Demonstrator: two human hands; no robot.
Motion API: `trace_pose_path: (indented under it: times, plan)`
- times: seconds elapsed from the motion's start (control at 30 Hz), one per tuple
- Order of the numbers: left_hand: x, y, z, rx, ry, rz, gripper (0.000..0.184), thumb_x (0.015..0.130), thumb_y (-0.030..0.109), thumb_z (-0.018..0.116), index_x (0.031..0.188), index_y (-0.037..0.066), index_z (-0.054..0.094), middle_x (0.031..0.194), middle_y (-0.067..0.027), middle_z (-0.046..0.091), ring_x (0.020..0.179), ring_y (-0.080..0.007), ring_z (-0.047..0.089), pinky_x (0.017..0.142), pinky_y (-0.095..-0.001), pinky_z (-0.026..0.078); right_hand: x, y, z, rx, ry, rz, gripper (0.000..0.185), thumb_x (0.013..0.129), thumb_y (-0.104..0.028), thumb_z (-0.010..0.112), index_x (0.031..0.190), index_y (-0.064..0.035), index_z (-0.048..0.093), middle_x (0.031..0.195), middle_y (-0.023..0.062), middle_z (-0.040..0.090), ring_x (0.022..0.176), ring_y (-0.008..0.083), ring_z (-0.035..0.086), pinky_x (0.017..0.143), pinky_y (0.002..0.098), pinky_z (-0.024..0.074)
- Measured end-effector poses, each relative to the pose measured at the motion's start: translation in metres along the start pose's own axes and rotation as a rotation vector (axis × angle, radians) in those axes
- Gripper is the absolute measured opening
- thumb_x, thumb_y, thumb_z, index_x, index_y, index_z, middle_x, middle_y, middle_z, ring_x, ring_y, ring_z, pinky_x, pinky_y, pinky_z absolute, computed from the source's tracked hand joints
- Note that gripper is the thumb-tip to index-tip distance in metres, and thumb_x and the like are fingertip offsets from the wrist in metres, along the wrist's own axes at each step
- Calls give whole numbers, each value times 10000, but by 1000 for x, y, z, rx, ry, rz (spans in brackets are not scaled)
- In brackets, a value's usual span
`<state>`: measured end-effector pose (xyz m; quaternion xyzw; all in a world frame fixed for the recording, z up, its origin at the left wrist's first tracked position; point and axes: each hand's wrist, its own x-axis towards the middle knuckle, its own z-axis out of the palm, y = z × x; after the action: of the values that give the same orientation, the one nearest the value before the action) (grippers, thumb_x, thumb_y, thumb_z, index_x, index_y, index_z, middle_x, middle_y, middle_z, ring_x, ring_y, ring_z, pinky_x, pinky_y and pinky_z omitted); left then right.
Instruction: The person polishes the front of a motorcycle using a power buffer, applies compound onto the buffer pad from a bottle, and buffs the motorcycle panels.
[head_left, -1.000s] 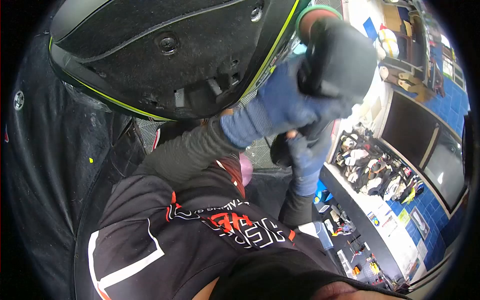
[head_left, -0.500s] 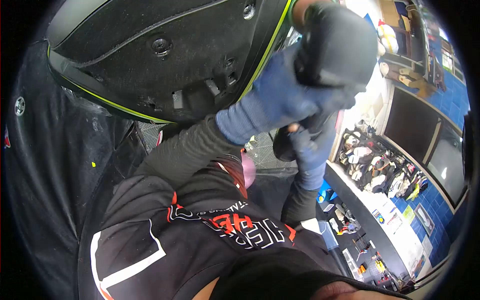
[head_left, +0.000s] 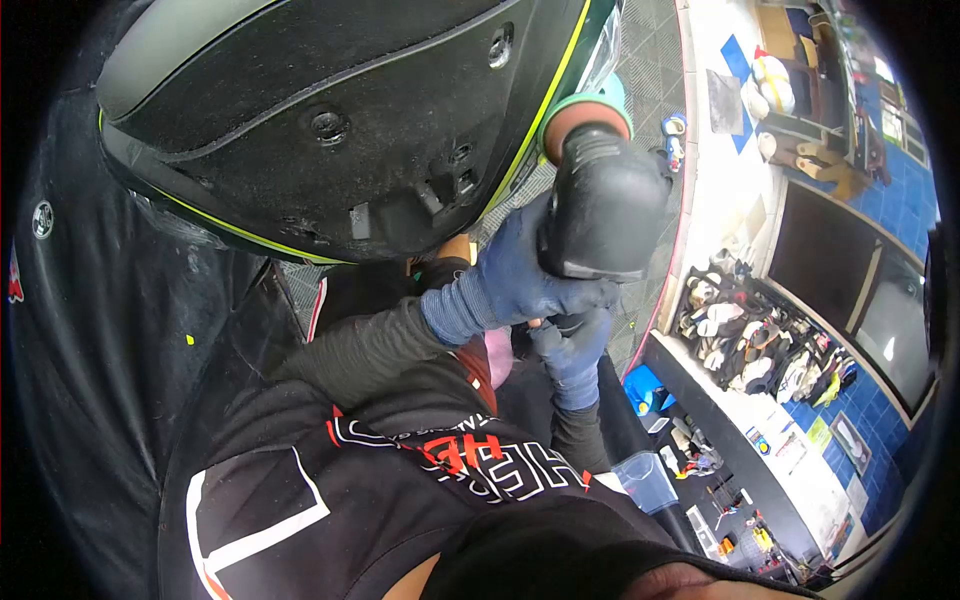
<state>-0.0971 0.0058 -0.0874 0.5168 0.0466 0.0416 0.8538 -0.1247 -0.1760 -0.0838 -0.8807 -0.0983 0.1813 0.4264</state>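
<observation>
A workshop, with tools (head_left: 765, 540) along a counter (head_left: 712, 400).

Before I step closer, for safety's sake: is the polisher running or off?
Cannot tell: no switch or light shows on the polisher, and nothing shows whether its pad spins.

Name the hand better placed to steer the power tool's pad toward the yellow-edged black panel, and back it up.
Probably the left. The left hand is at the power tool's head, nearer the pad and the black panel. The right hand is lower, farther from both.
</observation>
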Motion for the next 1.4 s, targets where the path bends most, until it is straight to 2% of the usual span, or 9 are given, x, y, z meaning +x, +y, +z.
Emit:
trace_pose_path:
  times: [0.17, 0.23, 0.33, 0.57, 0.77, 0.97, 1.07, 1.17, 1.4]
  plan:
    - [47, 53, 5, -44, -77, 55, 685, 695, 299, 872, 1225, 5, 554, 1077, -100, 687, 1003, -184, 667, 884, -321, 525, 53, -73, -13, 302, 127, -66, 456, 741, -275, 763, 1049, 17, 596, 871, 71, 675, 773, 162, 639, 735, 302, 518]
    - [62, 73, 12, -21, 33, 88, 358, 792, 211, 771, 1096, 38, 695, 975, -67, 729, 902, -138, 670, 852, -319, 523, 70, -96, -31, 173, 41, -70, 373, 777, -235, 735, 1029, 9, 608, 880, 61, 681, 781, 145, 637, 729, 294, 516]
    - [82, 62, 13, 17, 96, 63, 327, 791, 200, 761, 1067, 34, 706, 987, -65, 737, 904, -132, 671, 854, -313, 521, 76, -115, -40, 199, 20, 15, 382, 803, -248, 740, 1053, 9, 608, 905, 71, 686, 774, 125, 628, 719, 298, 515]
    - [22, 17, 2, -147, -49, 94, 456, 725, 182, 806, 1120, 11, 656, 1043, -73, 697, 967, -149, 655, 885, -316, 507, 20, -54, 5, 381, 105, 91, 551, 721, -212, 777, 1154, 48, 556, 964, 106, 683, 881, 173, 662, 802, 319, 530]
    - [-10, -14, -11, -180, -86, -146, 748, 646, 268, 890, 1259, 4, 551, 1139, -102, 678, 1036, -175, 654, 937, -335, 511, -4, -21, 13, 57, 54, -31, 643, 668, -216, 799, 1189, 50, 533, 929, 150, 696, 832, 219, 702, 744, 340, 556]
    - [33, 22, -16, -70, -258, 27, 649, 703, 222, 872, 1231, -1, 569, 1152, -81, 650, 1017, -158, 619, 894, -322, 501, 37, -50, -4, 2, 23, 18, 650, 671, -268, 826, 1184, 22, 552, 921, 149, 693, 803, 235, 701, 719, 331, 554]
    - [27, 13, -15, -144, -95, 114, 421, 710, 265, 820, 1024, 10, 703, 1003, -98, 715, 924, -172, 670, 857, -325, 517, 31, -23, 11, 63, 98, -106, 765, 654, -304, 822, 1266, 46, 526, 921, 197, 692, 777, 315, 720, 677, 367, 563]
    - [-4, -16, -15, -414, -69, -1, 629, 690, 222, 875, 1213, 4, 602, 1111, -94, 677, 1007, -176, 639, 902, -344, 500, 8, -45, 13, -68, 109, -35, 545, 680, -193, 802, 1135, 12, 581, 959, 141, 665, 842, 195, 662, 762, 331, 535]
    - [21, 4, -28, -381, -118, -75, 621, 714, 201, 886, 1210, -8, 575, 1057, -71, 685, 952, -158, 655, 814, -299, 530, 41, -77, 4, -6, 153, -111, 590, 682, -230, 814, 1174, -5, 579, 949, 134, 681, 831, 220, 686, 734, 344, 545]
